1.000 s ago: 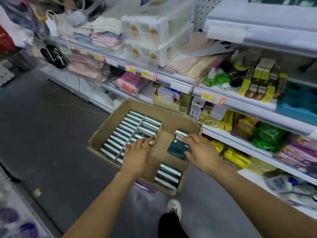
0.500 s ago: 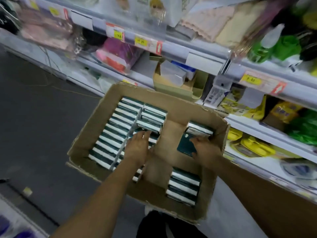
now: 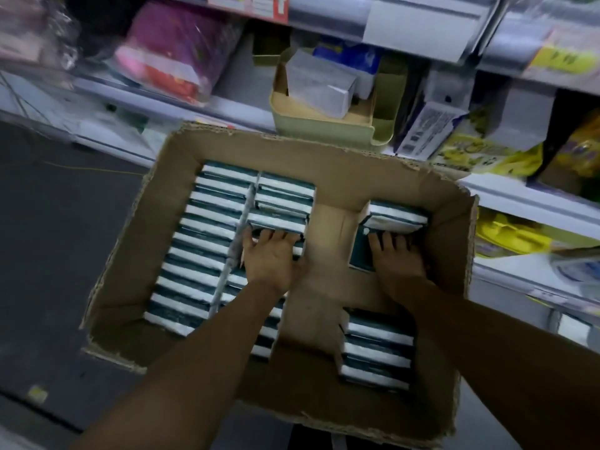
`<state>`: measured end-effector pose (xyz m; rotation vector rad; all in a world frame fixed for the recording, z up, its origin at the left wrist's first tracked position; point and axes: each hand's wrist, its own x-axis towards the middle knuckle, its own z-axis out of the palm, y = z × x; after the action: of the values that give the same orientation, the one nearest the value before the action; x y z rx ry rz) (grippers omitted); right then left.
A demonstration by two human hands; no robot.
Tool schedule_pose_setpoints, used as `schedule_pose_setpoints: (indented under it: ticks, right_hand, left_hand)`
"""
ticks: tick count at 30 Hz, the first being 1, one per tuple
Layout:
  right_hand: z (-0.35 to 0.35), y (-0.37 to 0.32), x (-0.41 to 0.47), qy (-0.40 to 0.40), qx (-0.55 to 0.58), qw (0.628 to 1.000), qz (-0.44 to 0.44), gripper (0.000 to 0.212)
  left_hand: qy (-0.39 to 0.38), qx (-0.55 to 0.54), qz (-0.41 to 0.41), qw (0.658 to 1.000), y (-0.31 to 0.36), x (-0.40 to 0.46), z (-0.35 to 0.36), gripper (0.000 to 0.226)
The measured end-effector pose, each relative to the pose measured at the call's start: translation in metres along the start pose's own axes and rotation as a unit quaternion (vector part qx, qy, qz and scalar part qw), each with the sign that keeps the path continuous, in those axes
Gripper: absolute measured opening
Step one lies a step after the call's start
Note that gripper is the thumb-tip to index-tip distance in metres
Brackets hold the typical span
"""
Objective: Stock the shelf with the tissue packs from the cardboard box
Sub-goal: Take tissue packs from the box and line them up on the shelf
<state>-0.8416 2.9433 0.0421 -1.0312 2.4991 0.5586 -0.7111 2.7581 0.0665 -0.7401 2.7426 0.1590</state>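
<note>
Both hands down inside the cardboard box; left hand palm-down on the middle row of tissue packs, fingers slightly spread and laid over the top edges, tips just short of the far packs; cannot tell if the thumb is hooked round a pack; right hand lies on a dark pack lying flat, fingers close together and reaching toward the small upright group at the far right wall; grip there also unclear, looks like resting rather than pinching. Packs stand on edge, long axes running left-right across the box, so each lies crosswise just ahead of the fingertips; another clump sits near the right forearm. Right hand is nearer the shelf, which lies beyond and to the right of the box; likely it lifts first; nothing is out of the box yet; motion blur softens the shelf goods.
</note>
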Motion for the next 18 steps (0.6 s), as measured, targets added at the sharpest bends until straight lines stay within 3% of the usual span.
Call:
schedule_pose_setpoints:
  ticks: [3,5,7,10,14,18]
  right_hand:
    - [-0.009,0.003,-0.004,0.004,0.045,0.999,0.004,0.037]
    - [-0.022,0.007,-0.012,-0.002,0.195,0.979,0.059,0.031]
    - [-0.038,0.010,-0.025,-0.006,0.402,0.907,0.123,0.031]
    - [-0.066,0.010,-0.050,0.019,0.644,0.753,0.132,0.025]
    - [-0.125,0.011,-0.094,0.079,0.711,0.693,0.087,0.019]
    - [-0.187,0.018,-0.130,0.094,0.773,0.624,0.060,0.031]
  left_hand:
    - [0.035,0.035,0.051,0.997,-0.005,0.003,-0.005,0.036]
    - [0.083,0.045,0.085,0.992,-0.010,0.001,-0.012,0.039]
    - [0.125,-0.009,0.087,0.988,-0.013,-0.004,-0.021,0.047]
    - [0.142,-0.166,0.021,0.976,-0.007,-0.020,-0.050,0.050]
    - [0.138,-0.373,-0.069,0.915,0.020,-0.044,-0.114,0.042]
    - [0.136,-0.468,-0.032,0.873,0.046,-0.070,-0.178,0.033]
